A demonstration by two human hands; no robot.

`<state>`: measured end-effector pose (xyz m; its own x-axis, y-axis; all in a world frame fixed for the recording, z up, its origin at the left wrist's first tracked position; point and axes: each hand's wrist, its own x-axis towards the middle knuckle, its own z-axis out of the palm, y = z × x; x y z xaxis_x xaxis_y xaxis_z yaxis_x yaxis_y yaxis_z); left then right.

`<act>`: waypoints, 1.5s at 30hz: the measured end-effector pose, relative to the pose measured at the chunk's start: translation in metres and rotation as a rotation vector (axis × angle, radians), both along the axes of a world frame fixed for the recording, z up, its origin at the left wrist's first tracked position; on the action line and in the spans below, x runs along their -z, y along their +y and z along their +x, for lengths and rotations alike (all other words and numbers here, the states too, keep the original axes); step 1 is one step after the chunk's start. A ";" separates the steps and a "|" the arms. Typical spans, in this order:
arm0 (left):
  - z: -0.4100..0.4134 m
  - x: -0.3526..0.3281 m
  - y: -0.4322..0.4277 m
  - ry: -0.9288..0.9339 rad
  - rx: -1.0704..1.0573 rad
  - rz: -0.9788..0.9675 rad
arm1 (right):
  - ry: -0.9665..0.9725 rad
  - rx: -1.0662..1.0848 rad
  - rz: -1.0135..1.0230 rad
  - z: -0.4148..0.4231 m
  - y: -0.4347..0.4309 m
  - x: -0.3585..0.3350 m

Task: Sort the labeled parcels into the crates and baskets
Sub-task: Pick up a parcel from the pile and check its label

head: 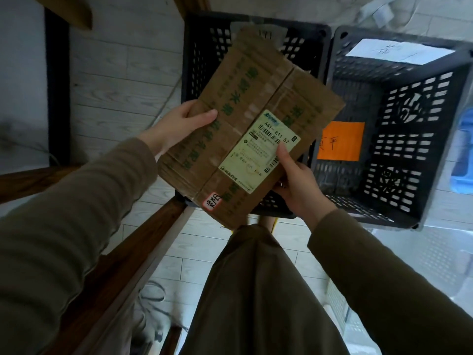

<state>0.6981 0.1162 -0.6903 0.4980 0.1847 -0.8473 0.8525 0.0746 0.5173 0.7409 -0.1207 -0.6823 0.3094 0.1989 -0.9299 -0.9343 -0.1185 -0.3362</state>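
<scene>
Both hands are on the cardboard parcel [245, 119], holding it flat and tilted above the left black crate [202, 47]. The left hand [176, 126] clamps the parcel's left edge, thumb laid across the top and fingers curled beneath. The right hand [299, 183] grips the near right corner, thumb pressing on the pale green shipping label [261, 149] (printed 661-B11 57). A small white sticker [213, 199] with red handwriting sits at the parcel's near corner. To the right stands the right black crate [399, 139], an orange note [341, 140] stuck on its wall and a white sheet [399, 51] at its far rim. A blue object [464, 155], possibly a bin, shows at the far right edge.
</scene>
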 end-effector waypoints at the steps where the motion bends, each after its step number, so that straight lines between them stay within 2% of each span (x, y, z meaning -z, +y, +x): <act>1: 0.002 -0.002 0.002 0.002 0.029 0.026 | 0.008 0.012 -0.001 -0.004 0.001 -0.001; 12: 0.035 -0.021 0.002 -0.033 0.376 0.125 | 0.086 0.198 0.023 -0.042 -0.004 -0.015; 16: 0.050 -0.022 0.000 -0.062 0.528 0.177 | 0.180 0.230 0.078 -0.055 0.000 -0.019; 20: 0.063 -0.018 -0.007 -0.087 0.698 0.223 | 0.259 0.363 0.126 -0.070 0.004 -0.013; 24: 0.065 -0.014 -0.003 -0.109 0.750 0.236 | 0.246 0.431 0.185 -0.076 0.008 -0.008; 29: 0.068 -0.015 -0.006 -0.091 0.830 0.247 | 0.254 0.423 0.173 -0.087 0.008 -0.004; 37: 0.072 0.005 -0.024 -0.064 0.935 0.277 | 0.320 0.543 0.147 -0.090 0.001 0.022; 45: 0.076 0.052 -0.041 -0.138 1.017 0.630 | 0.376 0.615 0.099 -0.074 0.014 0.060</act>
<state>0.7744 0.0751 -0.7424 0.7353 0.0172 -0.6776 0.3094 -0.8979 0.3130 0.6670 -0.1067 -0.7422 0.0553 0.1803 -0.9821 -0.8765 0.4798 0.0387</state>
